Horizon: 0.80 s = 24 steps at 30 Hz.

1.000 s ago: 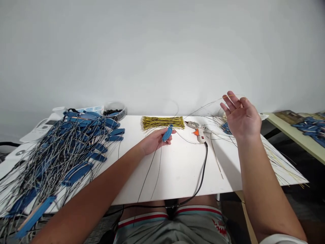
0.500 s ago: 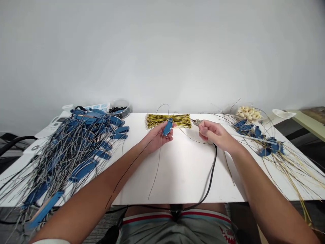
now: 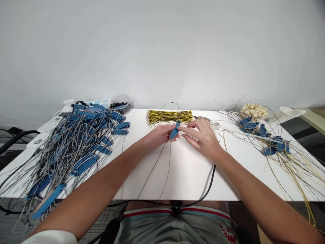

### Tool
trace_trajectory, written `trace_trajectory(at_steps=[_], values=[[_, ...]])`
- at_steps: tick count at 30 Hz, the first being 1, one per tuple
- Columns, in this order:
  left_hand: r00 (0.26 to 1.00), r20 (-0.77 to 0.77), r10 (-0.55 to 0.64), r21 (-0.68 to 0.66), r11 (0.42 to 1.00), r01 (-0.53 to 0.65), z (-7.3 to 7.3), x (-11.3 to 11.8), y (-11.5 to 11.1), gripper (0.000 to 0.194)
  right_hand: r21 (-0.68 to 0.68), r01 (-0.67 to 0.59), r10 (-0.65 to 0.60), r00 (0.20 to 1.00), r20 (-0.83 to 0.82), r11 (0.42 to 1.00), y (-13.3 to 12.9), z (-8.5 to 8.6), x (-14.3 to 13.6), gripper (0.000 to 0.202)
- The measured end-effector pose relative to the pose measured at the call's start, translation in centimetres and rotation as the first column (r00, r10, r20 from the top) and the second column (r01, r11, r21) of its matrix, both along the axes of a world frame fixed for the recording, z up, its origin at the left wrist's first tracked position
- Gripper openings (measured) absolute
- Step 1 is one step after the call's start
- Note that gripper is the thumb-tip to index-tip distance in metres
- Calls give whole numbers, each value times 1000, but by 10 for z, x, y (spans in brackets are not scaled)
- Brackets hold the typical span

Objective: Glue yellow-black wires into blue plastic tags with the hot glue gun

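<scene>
My left hand [image 3: 160, 136] pinches a small blue oblong piece [image 3: 174, 132] with thin dark wires running out of it. One wire loops up behind the piece and two hang down toward the table's front. Reaching in from the right, my right hand [image 3: 203, 137] has its index fingertip at the piece's edge, with the thumb apart below. Just behind the right hand is a dark-tipped, pointed tool [image 3: 202, 118], partly hidden by the fingers. A black cable [image 3: 211, 181] emerges from under the right forearm.
A bundle of yellow-and-black wires [image 3: 169, 117] lies behind my hands. At left is a tangled heap of blue pieces with grey wires [image 3: 83, 135], beside a clear tub of black parts [image 3: 121, 104]. More wired blue pieces [image 3: 279, 145] and a cream-coloured pile [image 3: 254, 110] are at right.
My right hand has let go of the pointed tool and moved left to the blue piece. The left hand keeps its hold, with the piece shifted slightly right.
</scene>
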<state>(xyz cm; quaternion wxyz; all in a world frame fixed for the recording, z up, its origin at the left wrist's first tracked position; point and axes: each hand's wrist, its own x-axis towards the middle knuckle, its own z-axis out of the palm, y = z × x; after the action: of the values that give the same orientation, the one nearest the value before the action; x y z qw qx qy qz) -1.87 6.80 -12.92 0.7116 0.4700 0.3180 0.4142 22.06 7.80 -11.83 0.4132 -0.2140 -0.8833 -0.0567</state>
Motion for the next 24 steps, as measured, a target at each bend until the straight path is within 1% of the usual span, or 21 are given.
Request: trace_trajectory(at_steps=[2, 4, 5, 7, 9, 10, 11, 12, 13, 14, 15, 16, 18, 19, 20, 22, 24], values=[[999, -28, -22, 23, 999, 23, 1, 1, -1, 41, 44, -1, 2, 1000, -4, 999, 0, -1, 0, 38], [998, -52, -34, 42, 998, 36, 1, 1, -1, 42, 25, -4, 6, 998, -57, 1000, -3, 2, 0, 27], [997, -65, -35, 48, 998, 38, 1, 1, -1, 42, -20, -10, 7, 994, -112, 1000, -6, 4, -1, 21], [994, -101, -28, 46, 998, 33, 1, 0, -1, 44, -160, -58, 9, 956, -293, 985, -12, 9, -4, 11], [991, -131, -17, 29, 999, 21, 1, -2, 0, 47, -283, -166, -5, 855, -519, 944, -16, 12, -5, 8], [991, -135, -13, 16, 1000, 15, 2, -2, 0, 47, -309, -218, -20, 788, -616, 926, -17, 13, -5, 7], [992, -129, -9, 3, 1000, 9, 2, -3, 0, 48, -312, -244, -43, 722, -691, 918, -17, 13, -4, 7], [993, -117, -6, -10, 1000, 5, 2, -3, 1, 48, -303, -236, -71, 671, -738, 923, -16, 13, -1, 8], [995, -100, 0, -22, 1000, -2, 2, -3, 1, 48, -290, -199, -97, 645, -758, 936, -15, 13, 2, 10], [997, -83, 6, -32, 999, -9, 2, -3, 2, 48, -279, -149, -119, 648, -752, 949, -14, 12, 7, 13], [998, -66, 13, -40, 999, -16, 2, -3, 2, 48, -278, -102, -140, 673, -726, 955, -13, 12, 11, 16], [998, -53, 21, -46, 999, -24, 1, -3, 3, 48, -293, -66, -159, 716, -680, 954, -12, 13, 16, 20], [998, -45, 36, -57, 998, -39, 0, -3, 4, 49, -369, -31, -192, 811, -553, 929, -10, 14, 23, 29], [998, -49, 41, -61, 997, -44, -1, -4, 4, 49, -422, -26, -210, 838, -503, 906, -8, 14, 25, 33], [997, -57, 42, -65, 997, -46, -2, -4, 5, 50, -479, -36, -224, 851, -475, 877, -7, 14, 25, 36], [997, -68, 43, -65, 997, -48, -3, -5, 5, 49, -594, -115, -237, 844, -482, 796, -5, 13, 24, 39], [997, -69, 42, -63, 997, -46, -2, -5, 5, 49, -695, -249, -239, 817, -524, 674, -3, 12, 20, 39]])
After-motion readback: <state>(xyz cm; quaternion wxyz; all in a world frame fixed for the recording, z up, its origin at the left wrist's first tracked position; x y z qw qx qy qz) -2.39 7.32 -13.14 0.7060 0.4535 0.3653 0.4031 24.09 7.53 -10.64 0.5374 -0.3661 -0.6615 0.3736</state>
